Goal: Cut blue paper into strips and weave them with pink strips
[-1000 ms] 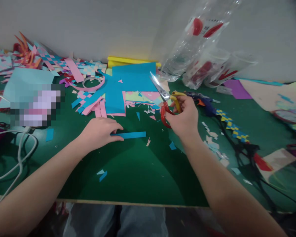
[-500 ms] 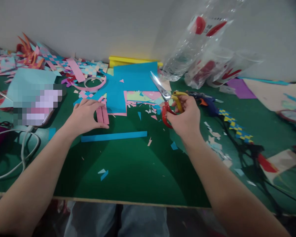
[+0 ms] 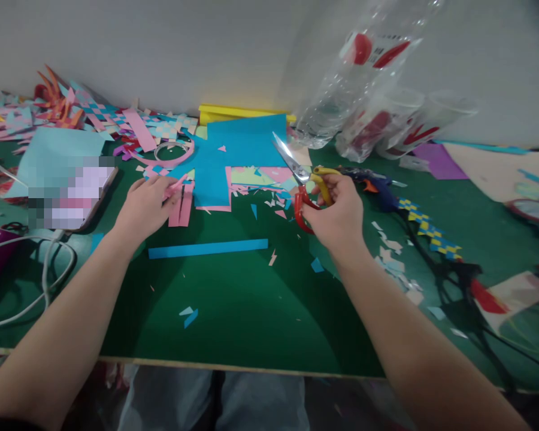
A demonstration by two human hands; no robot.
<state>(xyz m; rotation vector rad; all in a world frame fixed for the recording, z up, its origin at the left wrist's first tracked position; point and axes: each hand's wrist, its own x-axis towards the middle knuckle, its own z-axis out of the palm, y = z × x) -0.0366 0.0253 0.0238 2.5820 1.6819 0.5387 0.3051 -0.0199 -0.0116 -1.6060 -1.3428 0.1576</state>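
Note:
My right hand grips a pair of scissors with one red and one yellow handle loop. Its silver blades point up and to the left, above the paper scraps. On the left, the fingers of my left hand are bent together on a thin pink paper strip. Pink paper strips lie side by side just right of those fingertips. A long blue paper strip lies flat between my forearms. Larger blue paper sheets rest behind the hands.
A phone with a white cable lies left. Woven paper scraps heap along the wall beside a tape roll. Back right are a plastic bottle and plastic cups. A blue glue gun with a black cord lies right.
My left hand has drawn its thumb in and closed on a pink strip; the pink strips beside it have shifted slightly left. The right hand with the scissors stays almost still.

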